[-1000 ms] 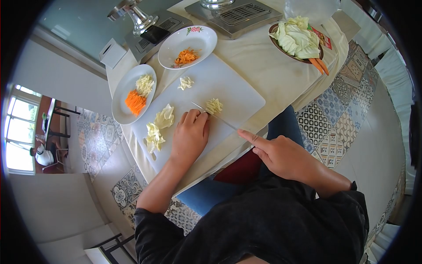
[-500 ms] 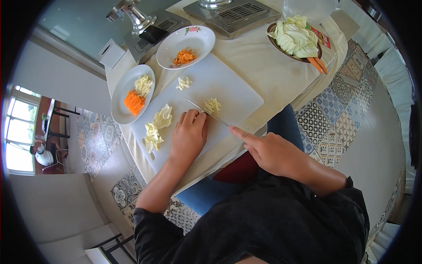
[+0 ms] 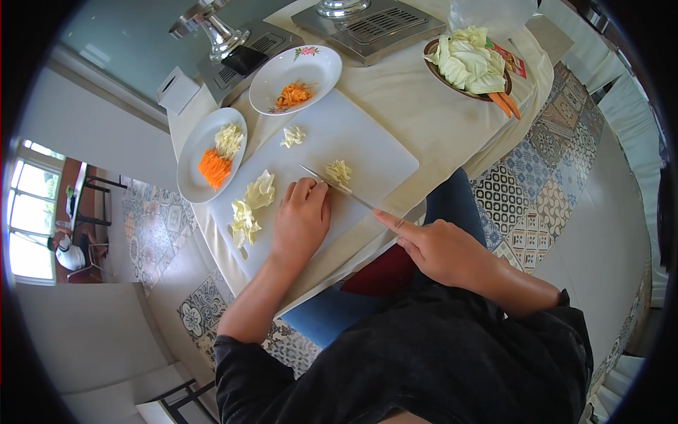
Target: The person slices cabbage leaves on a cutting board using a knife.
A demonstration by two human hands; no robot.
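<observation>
My right hand (image 3: 441, 244) grips a kitchen knife (image 3: 339, 187), its index finger stretched along the top toward the blade. The blade lies across the white cutting board (image 3: 374, 145), just beside the fingertips of my left hand (image 3: 304, 215). Those fingers are curled down on the board, hiding whatever is under them. Thin pale cabbage strips (image 3: 338, 171) lie just beyond the blade. A small pile of shredded cabbage (image 3: 292, 136) sits farther up the board. Cabbage leaf pieces (image 3: 246, 220) rest left of my left hand.
An oval plate (image 3: 189, 184) holds shredded carrot and cabbage. Carrot shreds lie in a flowered bowl (image 3: 325, 79). At the right, a brown bowl (image 3: 432, 69) carries cabbage leaves and carrots (image 3: 505, 104). Metal stoves (image 3: 385, 32) stand at the back. Someone sits far left (image 3: 70, 252).
The knife has shifted slightly relative to the cabbage strips, with its tip a little lower on the board. My left hand stays nearly in place; the whole view has moved slightly.
</observation>
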